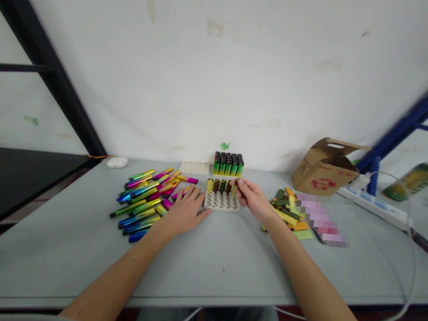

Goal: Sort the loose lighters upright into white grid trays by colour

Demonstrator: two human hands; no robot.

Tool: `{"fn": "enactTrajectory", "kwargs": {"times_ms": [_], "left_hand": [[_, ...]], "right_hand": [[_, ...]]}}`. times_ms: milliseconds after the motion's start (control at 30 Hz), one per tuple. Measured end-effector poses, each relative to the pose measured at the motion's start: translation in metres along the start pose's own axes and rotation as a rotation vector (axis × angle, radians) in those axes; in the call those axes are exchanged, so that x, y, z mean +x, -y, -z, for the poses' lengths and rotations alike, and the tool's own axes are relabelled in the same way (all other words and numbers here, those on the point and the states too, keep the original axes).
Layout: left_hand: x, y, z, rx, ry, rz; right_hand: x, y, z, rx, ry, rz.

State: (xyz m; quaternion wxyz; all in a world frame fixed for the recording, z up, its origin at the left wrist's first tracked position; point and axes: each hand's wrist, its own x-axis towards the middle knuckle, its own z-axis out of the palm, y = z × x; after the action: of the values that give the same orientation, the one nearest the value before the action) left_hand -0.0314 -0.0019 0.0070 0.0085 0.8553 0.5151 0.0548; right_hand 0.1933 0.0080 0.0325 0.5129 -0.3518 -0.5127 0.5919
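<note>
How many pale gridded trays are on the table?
2 visible: one tray between left hand and right hand, holding upright pieces; another tray near the wall, left of the upright lighters.

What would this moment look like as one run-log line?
left hand: beside tray | right hand: at tray's back row | cardboard box: open

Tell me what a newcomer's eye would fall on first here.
Probably the heap of shiny, colourful tubes beside the left hand. Next, the black-topped lighters standing in rows by the wall, behind the pale tray where the right hand works. Then the open box, back right.
</note>
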Motion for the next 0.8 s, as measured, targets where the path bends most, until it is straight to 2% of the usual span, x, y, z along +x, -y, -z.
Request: {"fn": "enactTrajectory", "kwargs": {"times_ms": [200,300,433,567,733,800], "left_hand": [[-0.001,-0.001,0.0,0.026,-0.008,-0.002],[0.0,0.0,-0.002,0.023,-0.016,-0.011],[0.001,0.002,-0.004,0.017,-0.023,-0.016],[0.001,0.002,-0.005,0.015,-0.028,-0.012],[0.0,0.002,-0.003,0.034,-0.02,-0.015],[0.0,0.001,-0.003,0.031,-0.018,-0.017]], "right_hand": [[-0.008,-0.012,-0.023,-0.25,0.176,-0.059],[-0.014,-0.014,-0.032,-0.267,0.29,-0.067],[-0.016,-0.016,-0.035,-0.282,0.332,-0.072],[-0.012,-0.018,-0.035,-0.268,0.292,-0.011],[-0.005,-0.021,-0.029,-0.295,0.112,0.16],[-0.002,-0.022,-0.024,-0.313,0.045,0.183]]}}
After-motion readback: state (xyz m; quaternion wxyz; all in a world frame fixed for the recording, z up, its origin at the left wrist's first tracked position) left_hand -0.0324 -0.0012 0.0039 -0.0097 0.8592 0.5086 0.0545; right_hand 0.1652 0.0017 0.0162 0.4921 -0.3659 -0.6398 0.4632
